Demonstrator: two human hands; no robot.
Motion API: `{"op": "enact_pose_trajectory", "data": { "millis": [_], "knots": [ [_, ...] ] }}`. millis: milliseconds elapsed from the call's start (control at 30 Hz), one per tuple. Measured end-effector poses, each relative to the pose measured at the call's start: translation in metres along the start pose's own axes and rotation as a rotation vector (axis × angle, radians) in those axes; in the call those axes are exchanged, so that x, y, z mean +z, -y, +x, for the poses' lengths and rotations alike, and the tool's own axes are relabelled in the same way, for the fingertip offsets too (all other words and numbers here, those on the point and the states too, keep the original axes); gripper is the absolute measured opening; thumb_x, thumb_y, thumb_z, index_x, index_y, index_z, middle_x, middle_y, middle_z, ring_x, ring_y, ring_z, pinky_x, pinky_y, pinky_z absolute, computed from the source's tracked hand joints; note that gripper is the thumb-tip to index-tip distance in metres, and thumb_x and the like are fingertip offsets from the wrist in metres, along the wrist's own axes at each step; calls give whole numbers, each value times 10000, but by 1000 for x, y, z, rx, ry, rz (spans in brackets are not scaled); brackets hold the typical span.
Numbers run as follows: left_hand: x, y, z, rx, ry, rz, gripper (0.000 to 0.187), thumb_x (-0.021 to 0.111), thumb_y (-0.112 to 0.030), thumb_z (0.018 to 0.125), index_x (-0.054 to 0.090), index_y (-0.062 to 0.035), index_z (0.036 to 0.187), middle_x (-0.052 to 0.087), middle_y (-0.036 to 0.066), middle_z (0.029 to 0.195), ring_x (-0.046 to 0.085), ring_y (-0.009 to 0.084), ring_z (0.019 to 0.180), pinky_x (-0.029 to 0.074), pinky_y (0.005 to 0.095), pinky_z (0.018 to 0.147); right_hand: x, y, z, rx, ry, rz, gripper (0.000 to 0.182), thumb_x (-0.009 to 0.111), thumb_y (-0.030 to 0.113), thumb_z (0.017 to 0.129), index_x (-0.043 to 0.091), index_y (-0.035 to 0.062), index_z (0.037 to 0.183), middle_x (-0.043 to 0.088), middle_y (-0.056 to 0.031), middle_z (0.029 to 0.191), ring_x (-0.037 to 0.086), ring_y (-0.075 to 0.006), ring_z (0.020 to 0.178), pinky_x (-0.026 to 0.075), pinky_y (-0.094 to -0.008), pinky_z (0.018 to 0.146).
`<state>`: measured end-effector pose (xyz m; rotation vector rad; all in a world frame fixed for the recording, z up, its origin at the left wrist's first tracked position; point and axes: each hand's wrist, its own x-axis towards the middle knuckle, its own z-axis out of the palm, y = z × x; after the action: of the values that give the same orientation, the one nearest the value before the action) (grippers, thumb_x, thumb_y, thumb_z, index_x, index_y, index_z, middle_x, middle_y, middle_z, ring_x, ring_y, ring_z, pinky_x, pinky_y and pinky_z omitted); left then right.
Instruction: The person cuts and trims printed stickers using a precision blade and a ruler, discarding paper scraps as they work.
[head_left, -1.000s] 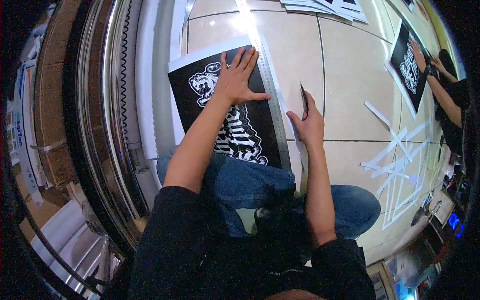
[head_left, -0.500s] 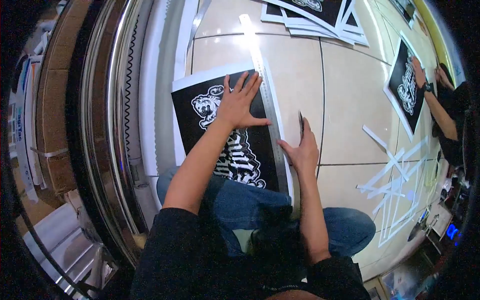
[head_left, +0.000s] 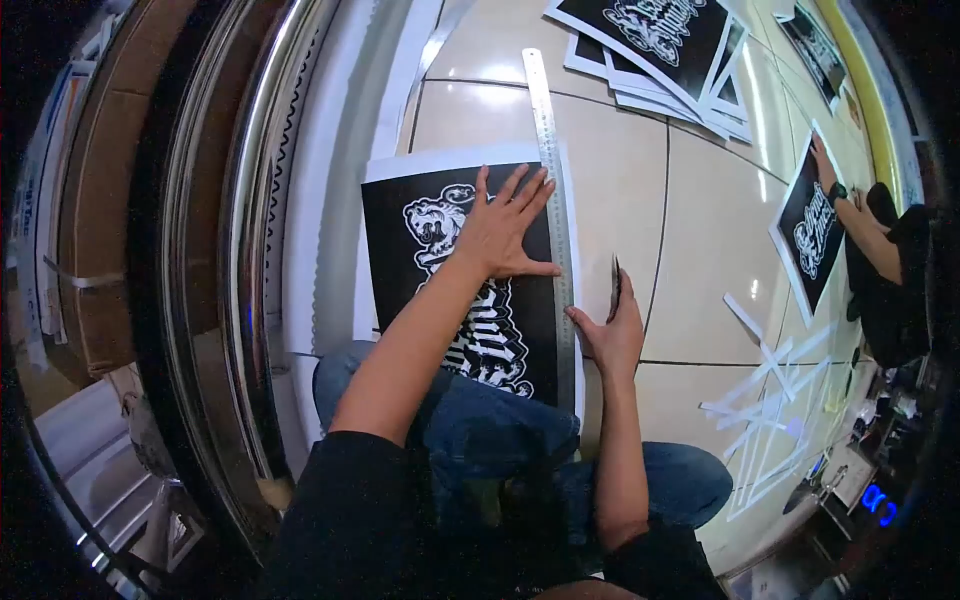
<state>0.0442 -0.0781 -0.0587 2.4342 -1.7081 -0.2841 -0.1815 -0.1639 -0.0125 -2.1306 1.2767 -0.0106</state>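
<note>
A black sheet with white lettering and a lion figure lies in front of me, with a white margin around its edges. Along its right side runs a long metal ruler. My left hand is spread flat over the print, its fingertips and thumb reaching the ruler. To the right of the ruler, my right hand is closed around a slim cutter knife, whose pointed end sticks up past the fingers. The right thumb touches the ruler's edge. Most of the knife's body is hidden by the hand.
More black prints lie stacked at the top. Cut white strips are scattered at the right. Another person's hand rests on a separate print. Metal rollers and a cardboard box stand along the left.
My view has shifted, so the print and ruler appear lower and further right. Both my hands keep nearly the same pose. The other person's hand is now nearer the top of their print.
</note>
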Motion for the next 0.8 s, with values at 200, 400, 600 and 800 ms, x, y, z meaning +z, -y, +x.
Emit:
{"op": "enact_pose_trajectory", "data": {
  "millis": [200, 400, 600, 800],
  "knots": [
    [-3, 0, 0, 3, 16, -17, 1315, 527, -944, 606, 185, -142, 1590, 175, 81, 1653, 119, 269, 1529, 13, 664, 1182, 0, 3, 0, 16, 9, 24, 1021, 923, 318, 630, 407, 16, 1458, 581, -244, 1338, 585, -365, 1222, 470, -407, 1026],
    [-4, -1, -1, 0, 28, 17, 1320, 496, -950, 633, 174, -95, 1586, 179, 81, 1652, 111, 267, 1530, 12, 657, 1184, 1, 2, 1, 25, 10, 17, 1025, 926, 303, 626, 406, 9, 1459, 583, -242, 1337, 593, -365, 1213, 474, -406, 1022],
    [0, 1, 0, 17, -2, 12, 1327, 483, -958, 632, 174, -87, 1584, 185, 84, 1651, 131, 267, 1525, -2, 656, 1182, 9, -12, 1, -41, -17, -19, 1081, 910, 401, 638, 349, 79, 1505, 605, -216, 1275, 615, -376, 1136, 509, -439, 938],
    [-2, 1, -1, 15, -3, 1, 1303, 493, -954, 630, 190, -122, 1586, 199, 67, 1648, 143, 268, 1522, 9, 666, 1178, 11, -15, 2, -50, -21, -7, 1063, 909, 392, 643, 361, 74, 1497, 604, -215, 1275, 612, -375, 1140, 505, -438, 947]
  ]
}}
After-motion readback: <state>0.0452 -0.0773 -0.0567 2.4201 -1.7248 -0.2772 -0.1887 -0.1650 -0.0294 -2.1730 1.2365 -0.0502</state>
